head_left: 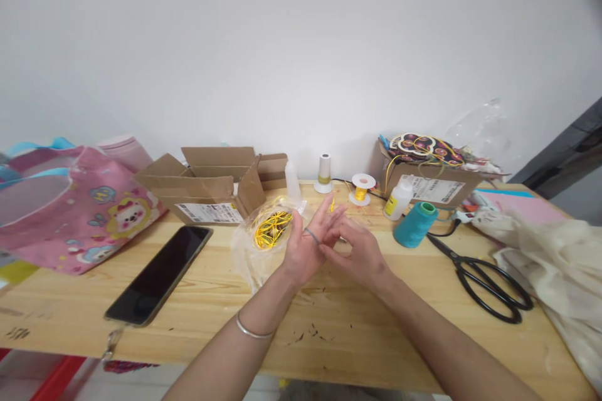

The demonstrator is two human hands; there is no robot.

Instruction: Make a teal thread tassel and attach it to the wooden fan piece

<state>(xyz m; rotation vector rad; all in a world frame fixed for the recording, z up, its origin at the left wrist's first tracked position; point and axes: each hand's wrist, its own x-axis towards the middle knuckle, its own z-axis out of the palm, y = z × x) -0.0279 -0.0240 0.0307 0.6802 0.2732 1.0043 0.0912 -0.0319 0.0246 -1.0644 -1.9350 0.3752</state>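
Observation:
My left hand (303,247) is held palm up above the table, its fingers stretched out. A thin grey-teal thread (311,235) crosses its palm near the base of the fingers. My right hand (360,254) meets it from the right, thumb and fingertips pinched at the thread by the palm's edge. A small yellow cord piece (332,205) shows by the left fingertips; whether it is held or lies behind them, I cannot tell. Left of the hands, a clear plastic bag (244,250) holds yellow cord (271,229). A teal thread cone (416,224) stands to the right.
Black scissors (489,279) lie at right beside cream cloth (555,276). Behind the hands stand a white spool (360,189), a thread cone (324,174) and glue bottles (399,198). Cardboard boxes (207,191), a phone (160,276) and a pink bag (94,213) sit left.

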